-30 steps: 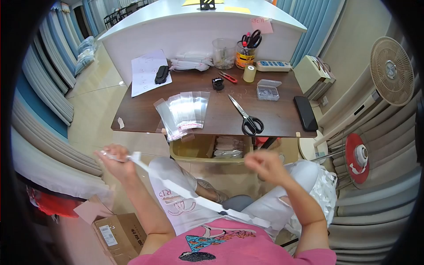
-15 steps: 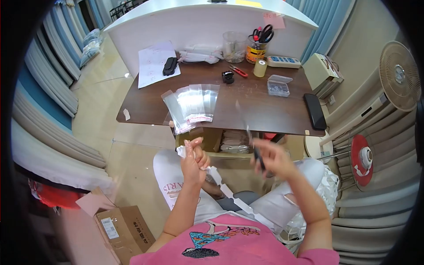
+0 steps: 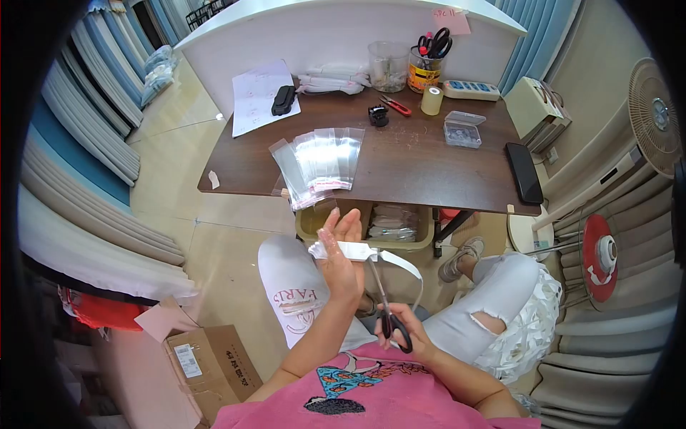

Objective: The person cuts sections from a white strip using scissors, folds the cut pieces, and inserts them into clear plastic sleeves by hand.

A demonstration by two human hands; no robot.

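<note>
The left hand point(image 3: 341, 250), palm up with fingers raised, pins the white strip point(image 3: 354, 250) under its thumb. Beside it, the right hand point(image 3: 404, 330) grips the scissors point(image 3: 386, 307), blades up at the strip.

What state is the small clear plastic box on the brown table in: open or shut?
Open: its hinged lid is raised, leaning back behind the box.

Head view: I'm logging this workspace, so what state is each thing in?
Black-handled scissors: in the right hand, blades at the white strip
White strip: held in the left hand, hanging in a curve
Clear plastic bags: fanned out
Small hinged case: lid open
Phone: screen dark
Tape roll: on end
Cardboard box: flap raised
</note>
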